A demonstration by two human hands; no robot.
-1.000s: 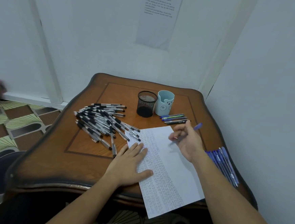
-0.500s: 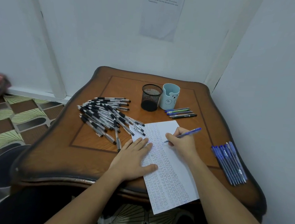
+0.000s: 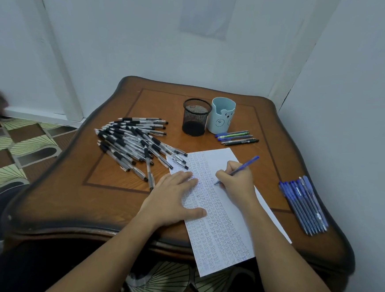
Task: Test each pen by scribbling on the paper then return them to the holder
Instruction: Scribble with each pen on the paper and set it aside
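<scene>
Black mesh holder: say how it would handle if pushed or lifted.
Probably light: the mesh holder is open wire mesh and looks empty. Likely slides rather than tips on the smooth table, standing upright on a wide base.

The paper (image 3: 224,231) lay on the table (image 3: 103,208) right of centre, its near end hanging over the front edge. The left hand (image 3: 174,199) rested flat on the paper's left side; to its right, the right hand (image 3: 237,179) gripped the held pen (image 3: 246,165), tip on the sheet. The pile of pens (image 3: 132,141) lay left of the paper, a few overlapping its far left corner. Behind the paper stood the mesh holder (image 3: 196,117), the cup holder (image 3: 221,116) touching its right side. The small group of pens (image 3: 237,137) lay just in front of and right of the cup holder. The row of pens (image 3: 303,204) lay by the table's right edge, well apart from the paper.
</scene>
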